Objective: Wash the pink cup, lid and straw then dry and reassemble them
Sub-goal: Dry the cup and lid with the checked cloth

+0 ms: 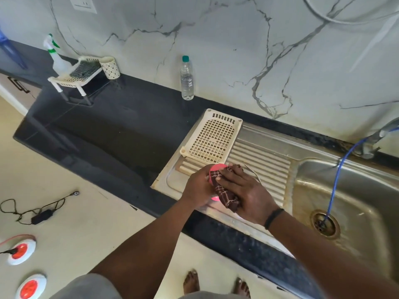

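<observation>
Item: pink cup, lower centre of the frame, held over the ribbed steel draining board. Only a crescent of its rim and a small pink patch below the cloth showed; the body was covered.

Left hand: fingers curled round the cup's side, holding it.

Right hand: closed over a dark checked cloth, pressing it against the cup.

Stage, as judged: drying of the cup was under way, so washing appeared finished. Reassembly was still to come.

Not accounted for: lid and straw. A thin pale strip lay on the draining board just right of the hands; it may have been the straw, but this could not be confirmed. No lid was seen on the cream perforated tray above the hands.

Obscured: whether the cup was dry or still wet; the fingertips of both hands behind the cloth. The tap at the right edge was cut off.
</observation>
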